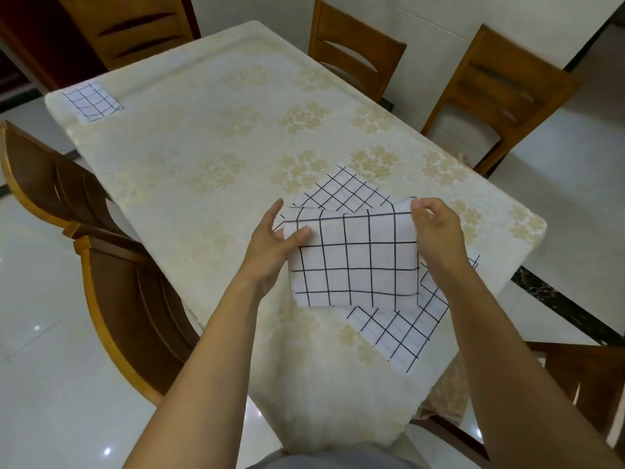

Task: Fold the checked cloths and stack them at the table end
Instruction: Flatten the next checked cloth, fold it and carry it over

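A white cloth with black checks [355, 258], folded to a rectangle, hangs above the near part of the table between both hands. My left hand [270, 245] pinches its upper left corner, thumb on top. My right hand [436, 228] grips its upper right corner. Under it a second checked cloth [399, 330] lies flat and unfolded on the table, turned at an angle, its far corner showing beyond the held one. A small folded checked cloth [91, 101] lies at the far left corner of the table.
The table [203, 147] wears a cream cloth with a pale flower pattern. Wooden chairs stand around it: one at the left [111, 265], one at the far end [128, 25], two on the right side [355, 52] [497, 93], one at the near right [588, 377]. The floor is glossy tile.
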Tool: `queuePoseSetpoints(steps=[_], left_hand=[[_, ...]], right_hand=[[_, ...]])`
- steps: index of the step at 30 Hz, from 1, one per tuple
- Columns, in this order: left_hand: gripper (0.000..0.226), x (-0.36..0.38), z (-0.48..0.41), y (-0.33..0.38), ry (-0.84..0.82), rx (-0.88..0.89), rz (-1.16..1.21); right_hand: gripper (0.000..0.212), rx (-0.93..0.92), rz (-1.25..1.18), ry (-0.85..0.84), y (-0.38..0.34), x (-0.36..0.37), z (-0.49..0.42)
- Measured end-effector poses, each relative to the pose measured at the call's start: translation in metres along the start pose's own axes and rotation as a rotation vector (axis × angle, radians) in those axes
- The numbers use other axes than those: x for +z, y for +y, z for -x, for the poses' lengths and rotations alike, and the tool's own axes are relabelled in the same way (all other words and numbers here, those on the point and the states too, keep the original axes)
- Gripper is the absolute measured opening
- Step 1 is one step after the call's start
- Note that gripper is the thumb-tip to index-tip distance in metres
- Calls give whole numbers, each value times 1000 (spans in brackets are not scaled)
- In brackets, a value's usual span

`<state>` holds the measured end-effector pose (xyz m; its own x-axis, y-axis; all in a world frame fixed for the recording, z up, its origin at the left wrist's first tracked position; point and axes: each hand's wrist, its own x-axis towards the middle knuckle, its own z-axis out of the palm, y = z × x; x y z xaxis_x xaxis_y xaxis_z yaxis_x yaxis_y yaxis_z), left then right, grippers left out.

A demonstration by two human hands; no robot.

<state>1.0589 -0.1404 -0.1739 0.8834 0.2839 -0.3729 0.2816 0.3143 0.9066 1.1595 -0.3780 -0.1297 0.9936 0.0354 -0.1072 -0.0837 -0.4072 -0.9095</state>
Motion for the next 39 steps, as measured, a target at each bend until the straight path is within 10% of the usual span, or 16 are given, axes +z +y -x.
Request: queuePoseSetpoints(steps=[14,23,29,35,39], left_hand=[[44,-5,-4,16,102,307,-223],[8,1,-2,27,340,492,-760],[3,0,1,34,211,534,-771],[4,10,9,40,147,498,-666],[4,14,11,46,120,483,-638]], right_hand=[[16,-46,-103,-149,9,-5,1],[9,-183,160,-84,11,-8,-1],[12,-232,397,-45,8,-8,4],[67,-361,440,-282,-19,22,15],[50,-271,457,-446,-25,39,15]])
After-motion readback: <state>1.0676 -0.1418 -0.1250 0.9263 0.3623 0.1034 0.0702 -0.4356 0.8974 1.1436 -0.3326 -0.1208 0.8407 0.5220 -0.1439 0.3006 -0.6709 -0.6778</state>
